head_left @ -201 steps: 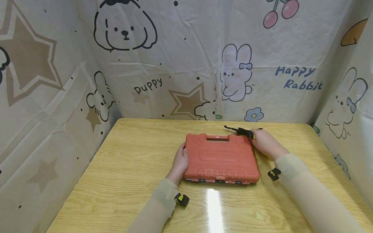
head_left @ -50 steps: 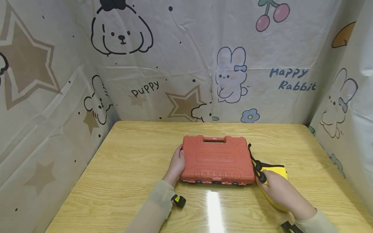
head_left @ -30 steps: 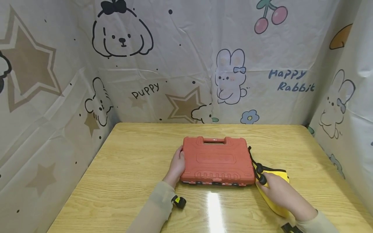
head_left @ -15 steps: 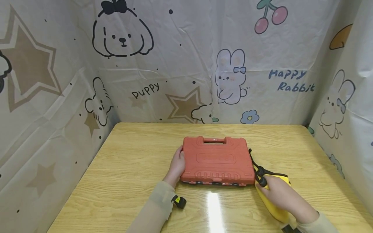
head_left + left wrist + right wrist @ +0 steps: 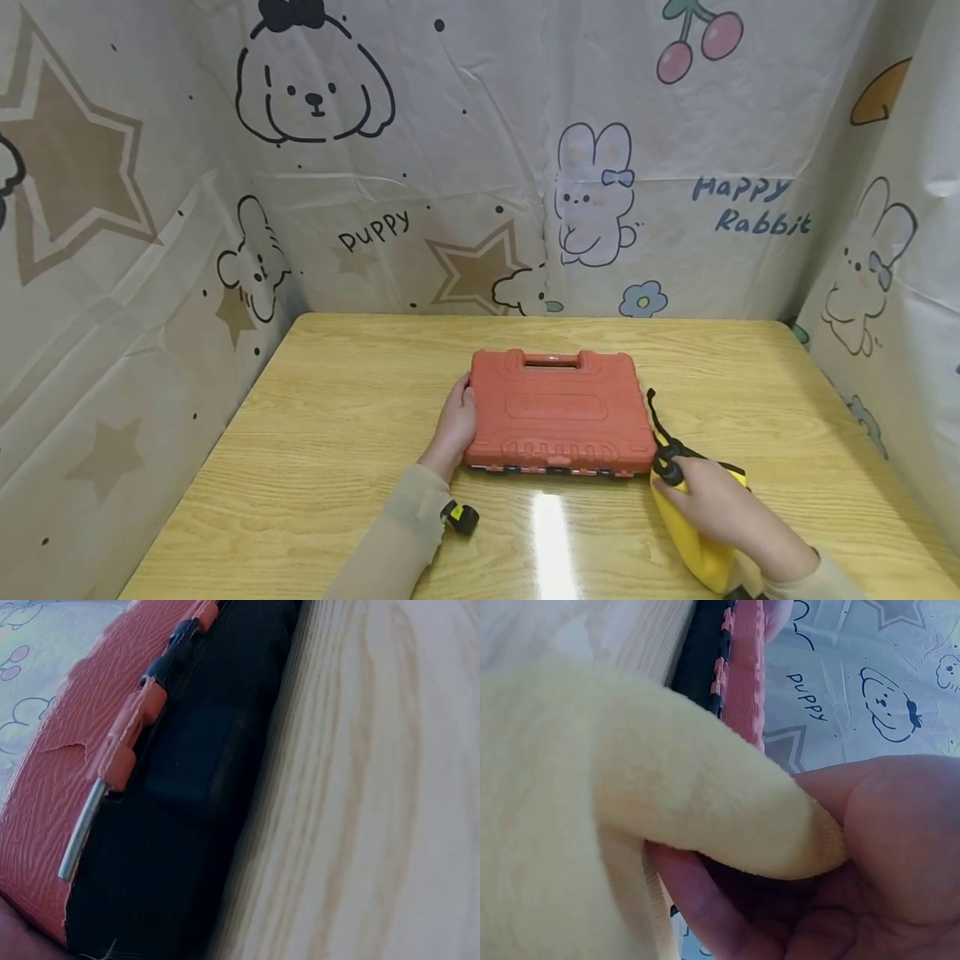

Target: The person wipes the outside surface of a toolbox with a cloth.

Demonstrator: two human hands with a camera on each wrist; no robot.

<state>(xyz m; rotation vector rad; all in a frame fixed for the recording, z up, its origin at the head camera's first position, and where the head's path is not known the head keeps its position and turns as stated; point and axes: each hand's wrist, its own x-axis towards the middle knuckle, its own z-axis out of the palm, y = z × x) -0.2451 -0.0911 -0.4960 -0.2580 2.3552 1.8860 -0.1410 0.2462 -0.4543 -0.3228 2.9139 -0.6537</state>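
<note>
A red tool case (image 5: 558, 406) with a carry handle and black clasps on its near side lies flat on the wooden table. My left hand (image 5: 452, 425) holds the case's left side, its fingers partly hidden by the edge. In the left wrist view, the case's red lid (image 5: 67, 750), black lower half (image 5: 150, 877) and a metal hinge pin (image 5: 82, 829) show. Just off the case's right front corner, my right hand (image 5: 716, 508) pinches a soft yellow drawstring pouch (image 5: 686, 533) with a black cord. The right wrist view shows the pouch's fabric (image 5: 697, 787) folded between thumb and fingers.
The light wooden table (image 5: 337, 400) reaches back to a patterned cloth wall (image 5: 450, 167). Cloth (image 5: 862, 292) also closes off the right side. A bright light reflection (image 5: 553, 542) falls in front of the case.
My right hand has brought the yellow pouch from behind the case, along its right side, to the right front corner, nearer me. My left hand and the case stay nearly where they were.
</note>
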